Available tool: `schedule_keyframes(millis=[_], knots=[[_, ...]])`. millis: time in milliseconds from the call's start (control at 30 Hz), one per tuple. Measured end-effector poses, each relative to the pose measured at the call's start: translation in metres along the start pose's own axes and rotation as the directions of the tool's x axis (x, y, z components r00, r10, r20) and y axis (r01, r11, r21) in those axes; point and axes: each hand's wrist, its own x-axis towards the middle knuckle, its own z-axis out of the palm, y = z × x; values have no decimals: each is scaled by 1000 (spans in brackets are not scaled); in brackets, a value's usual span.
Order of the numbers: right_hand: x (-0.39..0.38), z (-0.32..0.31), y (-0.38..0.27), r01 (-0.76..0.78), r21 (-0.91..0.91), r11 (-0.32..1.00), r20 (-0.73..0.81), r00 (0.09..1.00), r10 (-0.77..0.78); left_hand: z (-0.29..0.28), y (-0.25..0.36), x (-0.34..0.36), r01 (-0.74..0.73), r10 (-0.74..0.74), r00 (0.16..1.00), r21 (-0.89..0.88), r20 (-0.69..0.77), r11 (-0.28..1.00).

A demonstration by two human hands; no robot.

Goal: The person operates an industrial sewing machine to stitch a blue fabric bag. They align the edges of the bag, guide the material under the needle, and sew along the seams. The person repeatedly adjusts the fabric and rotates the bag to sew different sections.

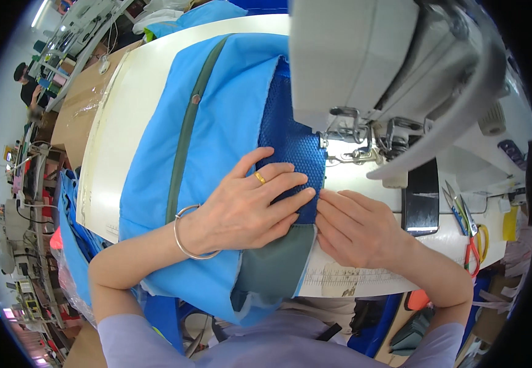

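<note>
A light blue fabric piece (223,116) with a grey-green strip (186,141) along it lies on the sewing table. Dark blue mesh (287,116) runs along its right side, and a grey-green panel (278,260) joins the mesh at the near end. My left hand (247,208), with a ring and a bangle, lies on the mesh with fingers stretched out and apart. Beside it, my right hand (358,230) pinches the right edge of the mesh near the grey-green panel. The mesh's far edge reaches the presser foot (323,141) of a white sewing machine (352,55).
Scissors (462,211) and other handled tools lie on the table at the right, by a dark panel (421,202). A cardboard box (82,122) stands beyond the table's left edge. More blue fabric (73,214) hangs at the left. Another person (30,86) is far off.
</note>
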Motion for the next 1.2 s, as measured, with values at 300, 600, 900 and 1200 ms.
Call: schedule_keyframes(millis=[300, 600, 900, 1200], knots=[[3, -3, 3, -201, -116, 973, 61, 976, 209, 8, -26, 17, -38, 34, 997, -70, -64, 997], [1, 4, 9, -336, -186, 923, -10, 940, 340, 13, -53, 34, -88, 90, 989, 23, -119, 996], [-11, 8, 5, -164, -68, 984, -85, 984, 158, -1, -52, 32, -59, 59, 998, -2, 32, 998], [-17, 10, -3, -204, -38, 978, -61, 978, 202, -34, 10, 39, 316, -269, 934, -190, 236, 930]])
